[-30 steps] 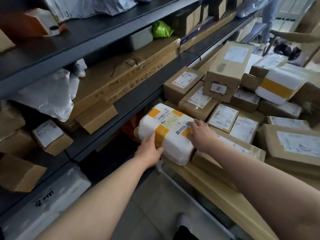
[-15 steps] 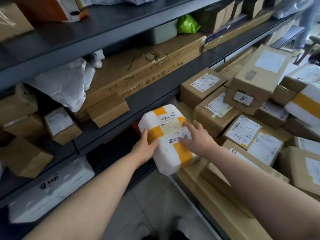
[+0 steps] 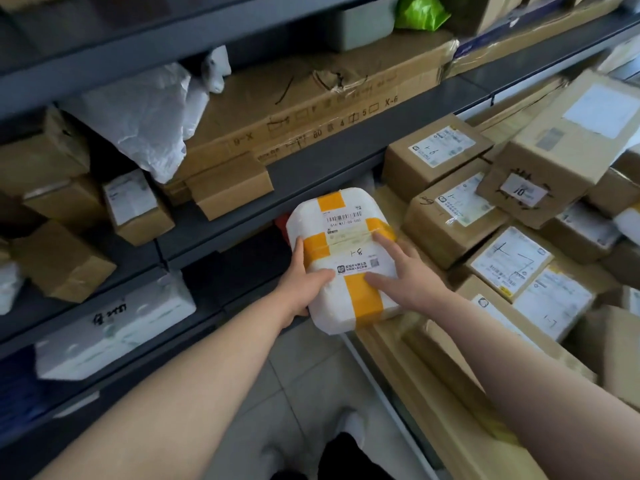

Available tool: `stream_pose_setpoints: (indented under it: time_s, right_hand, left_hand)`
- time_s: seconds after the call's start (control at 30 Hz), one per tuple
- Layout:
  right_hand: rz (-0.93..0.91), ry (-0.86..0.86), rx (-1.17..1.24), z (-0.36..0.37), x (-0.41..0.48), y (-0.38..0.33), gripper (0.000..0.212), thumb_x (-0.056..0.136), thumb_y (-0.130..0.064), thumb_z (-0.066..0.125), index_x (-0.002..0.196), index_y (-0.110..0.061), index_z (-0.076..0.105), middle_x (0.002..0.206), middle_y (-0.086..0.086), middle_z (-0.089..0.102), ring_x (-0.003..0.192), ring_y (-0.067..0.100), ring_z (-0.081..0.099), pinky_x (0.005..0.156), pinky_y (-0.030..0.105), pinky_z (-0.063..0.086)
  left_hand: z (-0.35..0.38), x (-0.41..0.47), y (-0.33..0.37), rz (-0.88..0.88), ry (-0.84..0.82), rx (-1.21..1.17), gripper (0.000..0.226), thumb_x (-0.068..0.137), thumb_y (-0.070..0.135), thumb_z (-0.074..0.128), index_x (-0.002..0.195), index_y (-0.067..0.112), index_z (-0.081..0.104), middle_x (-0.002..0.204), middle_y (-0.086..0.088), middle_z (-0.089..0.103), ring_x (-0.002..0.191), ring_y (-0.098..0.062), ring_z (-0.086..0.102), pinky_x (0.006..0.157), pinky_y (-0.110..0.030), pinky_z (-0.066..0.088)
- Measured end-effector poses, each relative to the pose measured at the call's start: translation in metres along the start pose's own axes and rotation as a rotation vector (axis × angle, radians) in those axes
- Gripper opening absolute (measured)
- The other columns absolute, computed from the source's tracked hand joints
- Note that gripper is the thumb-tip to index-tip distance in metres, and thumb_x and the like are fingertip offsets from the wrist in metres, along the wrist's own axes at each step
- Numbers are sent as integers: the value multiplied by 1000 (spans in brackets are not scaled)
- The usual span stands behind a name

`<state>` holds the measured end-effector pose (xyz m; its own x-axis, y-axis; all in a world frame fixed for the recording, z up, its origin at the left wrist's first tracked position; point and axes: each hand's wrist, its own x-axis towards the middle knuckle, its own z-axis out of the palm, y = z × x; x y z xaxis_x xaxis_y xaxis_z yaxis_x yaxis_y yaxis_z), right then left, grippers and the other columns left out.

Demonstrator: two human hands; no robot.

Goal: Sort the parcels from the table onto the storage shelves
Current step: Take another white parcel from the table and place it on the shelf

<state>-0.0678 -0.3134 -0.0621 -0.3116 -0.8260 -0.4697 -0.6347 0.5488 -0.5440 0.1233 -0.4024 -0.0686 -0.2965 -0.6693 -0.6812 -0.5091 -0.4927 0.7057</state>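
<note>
Left hand [image 3: 304, 284] curled round the left edge of white yellow-taped parcel [image 3: 346, 306], thumb on top; right hand [image 3: 407, 277] lay flat, fingers straight, on its right half; parcel over the worktop [image 3: 426, 403] edge, just before the shelf [image 3: 311, 174]; judged soft, light, best held by both sides

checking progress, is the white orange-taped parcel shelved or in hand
In hand, not shelved: left hand grips the white orange-taped parcel by its edge, right hand lies flat on its label.
</note>
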Motion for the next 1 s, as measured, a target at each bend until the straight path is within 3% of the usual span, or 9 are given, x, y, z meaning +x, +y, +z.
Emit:
stream_pose_setpoints:
  time_s: [0.13, 0.43, 0.63, 0.83, 0.9, 1.0]
  right_hand:
    - [-39, 10, -81, 29, -17, -13, 74, 84, -67, 49, 138, -63, -2, 159, -8, 5, 137, 35, 30, 107, 51, 38]
    - [-245, -54, -200, 122, -64, -83, 75, 84, -68, 45, 135, -64, -11, 159, -7, 4, 136, 36, 32, 98, 54, 45]
    - [-382, -154, -312, 197, -111, -143, 77, 86, -67, 46, 140, -59, -8, 159, -5, 4, 136, 38, 30, 101, 53, 43]
    - [-562, -302, -383, 290, -188, -210, 77, 87, -64, 48, 146, -53, -1, 160, -3, 3, 138, 40, 25, 106, 51, 36]
    - [-628, -355, -383, 321, -215, -230, 78, 88, -62, 49, 147, -51, 0, 160, -2, 4, 140, 39, 23, 109, 50, 33]
    - [-720, -440, -401, 368, -253, -258, 79, 88, -59, 51, 149, -47, 2, 160, -2, 4, 140, 36, 26, 110, 48, 32]
  left_hand:
    - [-18, -16, -24, -8, 25, -33, 94, 87, 29, 66, 144, 61, -2, 135, 8, 49, 104, -16, 54, 68, -42, 54]
    - [-99, -89, -113, -20, 184, -208, 97, 84, 23, 65, 147, 56, 0, 131, 9, 54, 103, -16, 59, 89, -52, 53]
    - [-158, -165, -194, -61, 305, -335, 94, 88, 21, 62, 148, 54, -1, 127, 7, 57, 105, -22, 59, 88, -56, 51]
    - [-215, -261, -297, -85, 473, -464, 76, 88, 14, 59, 143, 50, 20, 120, 6, 61, 103, -20, 59, 78, -49, 53]
    - [-232, -293, -331, -92, 532, -502, 75, 89, 14, 57, 143, 50, 19, 125, 5, 59, 102, -18, 59, 73, -43, 54]
    - [-254, -340, -380, -95, 656, -506, 80, 91, 15, 53, 149, 47, 8, 132, 7, 54, 100, -12, 58, 78, -35, 49]
